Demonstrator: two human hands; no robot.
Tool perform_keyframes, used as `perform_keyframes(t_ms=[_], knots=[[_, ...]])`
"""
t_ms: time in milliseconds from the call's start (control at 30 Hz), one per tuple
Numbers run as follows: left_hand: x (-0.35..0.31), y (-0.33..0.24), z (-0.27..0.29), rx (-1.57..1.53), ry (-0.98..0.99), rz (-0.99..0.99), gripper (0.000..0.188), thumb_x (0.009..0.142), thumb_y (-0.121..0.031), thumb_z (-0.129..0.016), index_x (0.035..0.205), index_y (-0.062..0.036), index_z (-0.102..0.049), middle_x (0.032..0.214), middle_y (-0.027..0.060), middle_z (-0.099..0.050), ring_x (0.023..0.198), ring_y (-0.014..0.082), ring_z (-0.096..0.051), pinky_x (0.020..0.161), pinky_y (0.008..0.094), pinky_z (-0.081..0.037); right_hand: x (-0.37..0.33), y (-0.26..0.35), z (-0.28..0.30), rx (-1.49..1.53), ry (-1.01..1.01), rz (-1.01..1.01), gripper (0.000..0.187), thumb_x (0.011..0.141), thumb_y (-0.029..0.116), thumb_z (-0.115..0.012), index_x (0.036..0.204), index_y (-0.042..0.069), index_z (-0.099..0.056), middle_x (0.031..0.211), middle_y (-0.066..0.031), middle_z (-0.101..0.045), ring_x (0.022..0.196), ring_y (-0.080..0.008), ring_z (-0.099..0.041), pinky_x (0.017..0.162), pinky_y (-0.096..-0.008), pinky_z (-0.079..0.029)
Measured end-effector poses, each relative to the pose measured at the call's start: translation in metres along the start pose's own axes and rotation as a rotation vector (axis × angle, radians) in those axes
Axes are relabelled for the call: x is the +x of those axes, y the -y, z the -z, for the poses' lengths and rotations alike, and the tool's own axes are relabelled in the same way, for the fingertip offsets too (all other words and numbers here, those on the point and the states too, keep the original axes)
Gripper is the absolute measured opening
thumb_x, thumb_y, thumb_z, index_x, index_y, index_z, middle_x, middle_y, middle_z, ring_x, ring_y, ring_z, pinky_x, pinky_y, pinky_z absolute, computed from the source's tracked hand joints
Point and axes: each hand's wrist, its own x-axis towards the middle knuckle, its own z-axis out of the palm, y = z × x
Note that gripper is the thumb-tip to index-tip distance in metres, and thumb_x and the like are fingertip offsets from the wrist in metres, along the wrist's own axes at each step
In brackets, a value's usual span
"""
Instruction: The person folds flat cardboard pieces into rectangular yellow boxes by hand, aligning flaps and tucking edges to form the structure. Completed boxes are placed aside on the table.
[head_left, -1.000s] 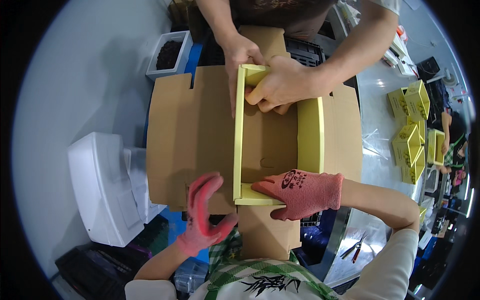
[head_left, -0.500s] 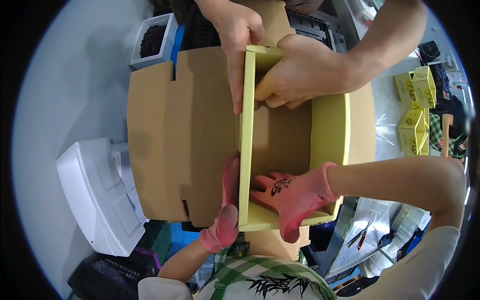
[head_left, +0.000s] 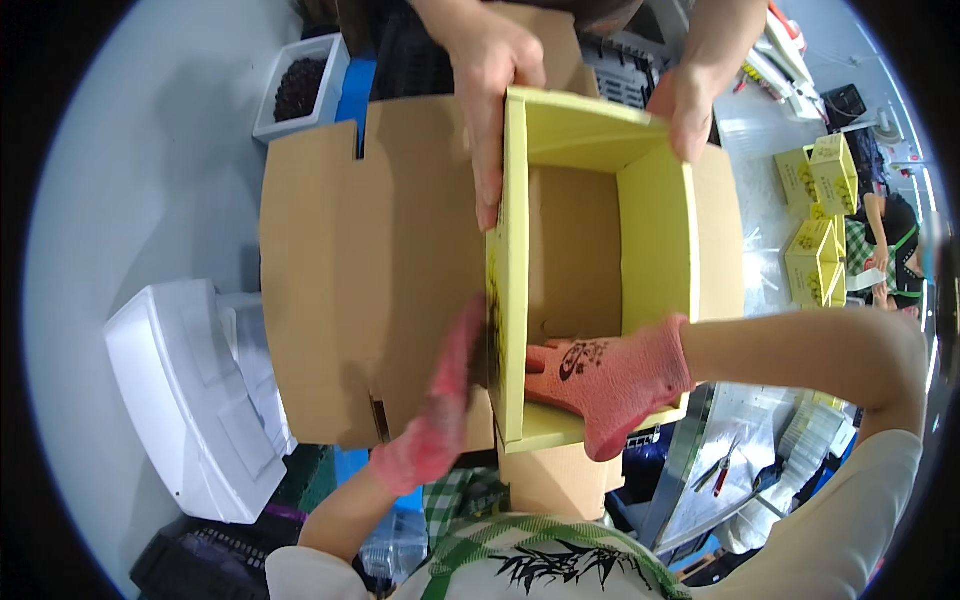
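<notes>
The yellow box (head_left: 655, 245) seemed formed, walls upright, top uncovered. The left hand (head_left: 438, 412) was open beside it; the right hand (head_left: 622, 378) reached inside, its grip impossible to tell.

To your left, a white tub (head_left: 292, 127) with dark contents is near the pale wall (head_left: 170, 190); closer to you are a tilted white box (head_left: 190, 400) and a black crate (head_left: 185, 565). On your right, yellow cartons (head_left: 817, 262) stand on a steel table (head_left: 755, 170), and snips (head_left: 722, 478) lie nearer you.
</notes>
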Motion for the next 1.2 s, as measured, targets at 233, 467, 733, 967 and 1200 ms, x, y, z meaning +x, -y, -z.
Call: perform_keyframes(t_ms=[233, 467, 733, 967, 1200], knots=[[0.059, 0.002, -0.031, 0.224, -0.304, -0.283, 0.064, 0.097, -0.037, -0.040, 0.147, -0.0009, -0.021, 0.152, 0.0143, -0.023, 0.138, 0.0250, -0.027, 0.116, 0.0372, -0.017, -0.008, 0.008, -0.004, 0.040, -0.035, -0.037, 0.081, 0.053, 0.013, -0.061, 0.131, -0.001, -0.044, 0.129, -0.0217, -0.043, 0.118, -0.0367, -0.046, 0.100, -0.0371, -0.042], [0.033, -0.062, -0.073, -0.184, -0.593, -0.266, 0.067, 0.093, -0.037, -0.054, 0.144, -0.0009, -0.028, 0.149, 0.0117, -0.031, 0.135, 0.0216, -0.036, 0.116, 0.0338, -0.021, -0.027, 0.010, -0.023, 0.012, -0.336, -0.071, 0.058, 0.055, 0.012, -0.061, 0.111, 0.000, -0.061, 0.092, -0.0207, -0.064, 0.092, -0.0378, -0.062, 0.079, -0.0415, -0.051], [0.022, -0.127, -0.110, 1.416, 0.296, -0.312, 0.101, 0.067, -0.041, -0.079, 0.141, 0.0042, -0.027, 0.126, 0.0256, -0.045, 0.114, 0.0357, -0.053, 0.093, 0.0402, -0.046, -0.064, 0.039, -0.097, -0.989, -1.213, -0.303, 0.041, 0.068, 0.036, -0.071, 0.092, 0.004, -0.063, 0.095, -0.0130, -0.061, 0.089, -0.0304, -0.060, 0.085, -0.0439, -0.049], [0.101, -0.123, -0.124, 1.491, 1.148, 0.242, 0.079, 0.077, -0.037, -0.066, 0.135, 0.0077, -0.035, 0.115, 0.0215, -0.050, 0.095, 0.0299, -0.057, 0.081, 0.0397, -0.048, -0.083, -0.034, -0.146, 1.263, -1.274, 0.303, 0.092, 0.069, 0.010, -0.075, 0.145, 0.000, -0.024, 0.141, -0.0130, -0.040, 0.131, -0.0209, -0.038, 0.111, -0.0364, -0.026], [0.123, -0.102, -0.127, 1.132, 1.214, 0.679, 0.107, 0.070, -0.054, -0.067, 0.145, 0.0041, -0.018, 0.138, 0.0277, -0.029, 0.127, 0.0428, -0.032, 0.106, 0.0452, -0.033, -0.063, -0.082, -0.150, 0.354, -1.355, 0.135, 0.100, 0.065, 0.016, -0.082, 0.146, 0.003, -0.025, 0.135, -0.0216, -0.035, 0.125, -0.0378, -0.038, 0.104, -0.0400, -0.035]])
